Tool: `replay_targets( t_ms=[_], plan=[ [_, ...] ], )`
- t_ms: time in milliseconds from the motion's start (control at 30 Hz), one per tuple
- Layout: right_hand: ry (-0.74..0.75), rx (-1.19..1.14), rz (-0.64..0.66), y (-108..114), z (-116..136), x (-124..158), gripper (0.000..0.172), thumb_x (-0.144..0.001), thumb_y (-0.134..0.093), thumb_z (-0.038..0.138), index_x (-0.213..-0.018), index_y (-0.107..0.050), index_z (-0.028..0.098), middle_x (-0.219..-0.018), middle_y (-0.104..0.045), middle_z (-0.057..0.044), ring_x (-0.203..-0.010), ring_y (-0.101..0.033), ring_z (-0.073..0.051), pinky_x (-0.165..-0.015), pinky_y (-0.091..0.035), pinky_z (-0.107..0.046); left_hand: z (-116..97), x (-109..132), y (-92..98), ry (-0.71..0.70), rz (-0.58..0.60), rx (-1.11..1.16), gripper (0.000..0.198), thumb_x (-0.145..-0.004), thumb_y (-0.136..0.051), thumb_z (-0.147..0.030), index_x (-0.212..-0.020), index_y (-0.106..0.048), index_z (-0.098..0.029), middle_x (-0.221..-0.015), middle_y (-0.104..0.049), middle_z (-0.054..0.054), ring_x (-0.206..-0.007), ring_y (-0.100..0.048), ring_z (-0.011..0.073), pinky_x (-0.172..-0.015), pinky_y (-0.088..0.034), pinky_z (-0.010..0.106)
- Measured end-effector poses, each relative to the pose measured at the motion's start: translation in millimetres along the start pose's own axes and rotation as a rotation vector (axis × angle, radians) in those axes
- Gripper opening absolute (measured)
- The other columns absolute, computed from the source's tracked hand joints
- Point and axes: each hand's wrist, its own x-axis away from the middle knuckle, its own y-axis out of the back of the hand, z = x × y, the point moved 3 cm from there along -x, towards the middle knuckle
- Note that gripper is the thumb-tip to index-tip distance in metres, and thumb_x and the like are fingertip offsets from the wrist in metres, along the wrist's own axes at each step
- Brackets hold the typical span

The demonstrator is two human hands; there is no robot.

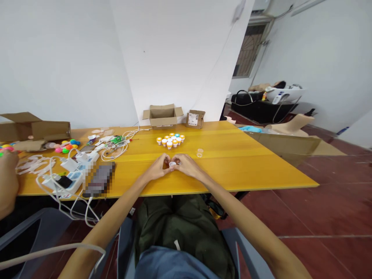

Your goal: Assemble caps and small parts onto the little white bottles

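Observation:
Both of my hands meet over the near part of the table. My left hand (159,166) has its fingers curled round the left side of a small white round plastic piece (172,164), which looks like a lid or shallow cup. From the other side my right hand (186,164) grips the same piece, its thumb and fingers closed at the rim. Fingers cover part of it. To the right of my hands stands a small clear plastic cup (200,153). Beyond them sits a cluster of several small jars (169,144) with white and orange tops, one of them blue.
Behind the jars stand an open cardboard box (162,117) and a smaller box (195,119). At left lie a power strip (77,176) with cables, a blurred dark device (100,179), coloured balls (68,147) and another open box (40,130). Another person's hand (8,178) reaches in at far left.

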Motion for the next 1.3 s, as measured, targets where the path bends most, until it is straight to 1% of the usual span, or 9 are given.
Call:
replay_targets(
  t_ms=[133, 467, 733, 933, 1167, 1300],
  plan=[
    [-0.001, -0.024, 0.003, -1.1, -2.4, -0.6, 0.012, -0.077, -0.071, 0.023, -0.089, -0.074, 0.023, -0.092, -0.076, -0.002, -0.086, -0.067, -0.02, -0.072, -0.046, -0.026, 0.4, 0.1, 0.3, 0.007, 0.003, -0.009, 0.035, -0.083, -0.068, -0.05, -0.099, -0.053, -0.022, -0.093, -0.06, 0.001, -0.084, -0.057, 0.0178, -0.082, -0.048, 0.033],
    [0.018, -0.096, 0.002, -3.3, -10.0, -2.9, 0.011, -0.076, -0.073, 0.023, -0.087, -0.073, 0.023, -0.086, -0.075, 0.0, -0.081, -0.066, -0.018, -0.066, -0.043, -0.025, -1.6, 0.7, 0.8, 0.003, 0.004, -0.019, 0.031, -0.083, -0.068, -0.045, -0.099, -0.052, -0.023, -0.094, -0.061, 0.001, -0.087, -0.057, 0.0184, -0.085, -0.049, 0.034],
    [0.04, -0.14, 0.016, -1.6, -7.0, -4.3, 0.011, -0.073, -0.075, 0.02, -0.083, -0.072, 0.022, -0.081, -0.073, 0.001, -0.077, -0.064, -0.016, -0.065, -0.042, -0.024, 0.7, 0.1, 0.3, 0.001, 0.007, -0.018, 0.034, -0.082, -0.069, -0.047, -0.1, -0.054, -0.023, -0.095, -0.061, 0.001, -0.087, -0.058, 0.0186, -0.085, -0.05, 0.035],
    [-0.024, -0.154, 0.048, -1.6, -5.7, -6.6, 0.014, -0.069, -0.077, 0.018, -0.082, -0.071, 0.021, -0.08, -0.072, 0.002, -0.078, -0.065, -0.016, -0.066, -0.041, -0.024, -0.4, 0.8, 1.3, 0.02, 0.007, -0.024, 0.034, -0.082, -0.069, -0.046, -0.101, -0.054, -0.023, -0.095, -0.062, 0.001, -0.087, -0.059, 0.0191, -0.085, -0.05, 0.035],
    [0.008, -0.157, 0.093, -0.9, -6.3, -8.7, 0.014, -0.071, -0.077, 0.022, -0.083, -0.072, 0.02, -0.081, -0.074, 0.002, -0.079, -0.067, -0.017, -0.067, -0.044, -0.024, -0.6, 0.2, 1.2, 0.017, 0.016, -0.009, 0.032, -0.082, -0.068, -0.044, -0.1, -0.053, -0.023, -0.097, -0.062, 0.002, -0.089, -0.059, 0.0195, -0.087, -0.05, 0.036],
    [0.033, -0.174, 0.112, 2.7, -3.8, -6.8, 0.011, -0.074, -0.074, 0.025, -0.084, -0.073, 0.021, -0.083, -0.076, 0.0, -0.08, -0.068, -0.017, -0.069, -0.046, -0.025, 0.1, 0.0, 1.2, 0.016, 0.014, -0.008, 0.032, -0.082, -0.069, -0.045, -0.1, -0.054, -0.023, -0.097, -0.063, 0.002, -0.089, -0.06, 0.0195, -0.086, -0.05, 0.036]
  ],
)
